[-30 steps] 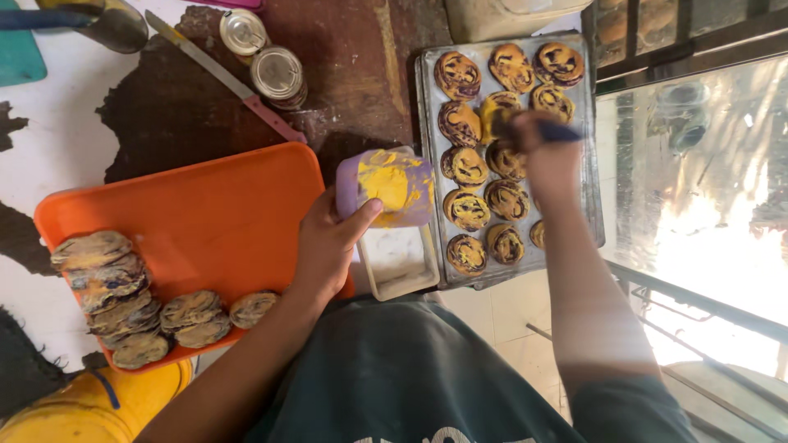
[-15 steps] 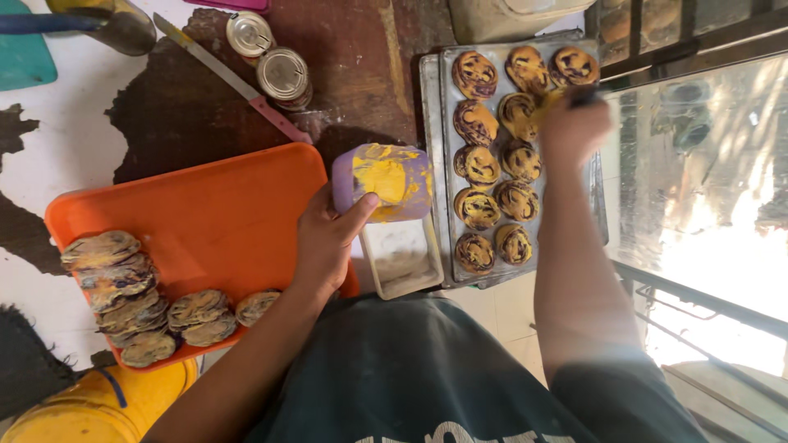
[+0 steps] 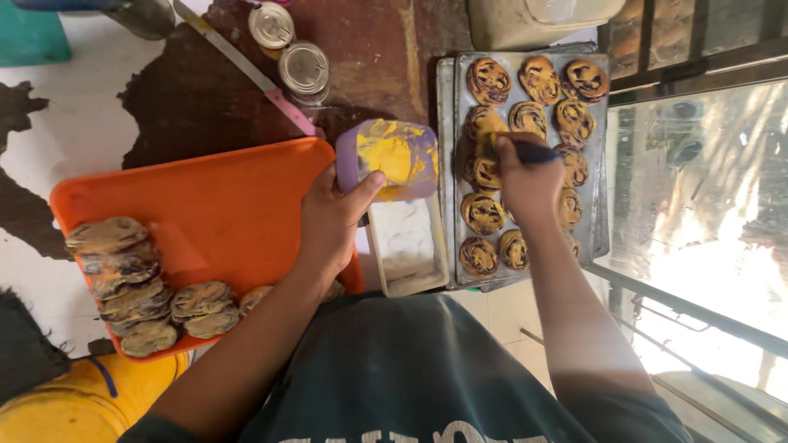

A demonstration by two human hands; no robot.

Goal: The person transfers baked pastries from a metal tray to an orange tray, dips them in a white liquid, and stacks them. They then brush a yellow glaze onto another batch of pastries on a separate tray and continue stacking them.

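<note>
My left hand point(image 3: 328, 223) holds a purple plastic container point(image 3: 389, 158) smeared with yellow glaze, tilted above the orange tray's right end. My right hand point(image 3: 528, 182) grips a dark-handled brush point(image 3: 525, 152) over a metal baking sheet point(image 3: 597, 205). The brush's yellow tip touches a swirled brown-and-purple bun point(image 3: 483, 125) in the sheet's left column. Several more swirled buns point(image 3: 539, 79) fill the sheet; my hand hides some in the middle.
An orange tray point(image 3: 213, 205) carries stacked unbaked swirled dough discs point(image 3: 135, 287) at its left end. A white rectangular tub point(image 3: 408, 246) sits between tray and sheet. Two tin cans point(image 3: 302, 66), a long knife point(image 3: 246, 70), a yellow bucket point(image 3: 74, 402) and a glass pane point(image 3: 698, 205) surround me.
My right hand swung from the sheet's upper right back down and left to the buns in the left column. My left hand and the purple container stayed almost still.
</note>
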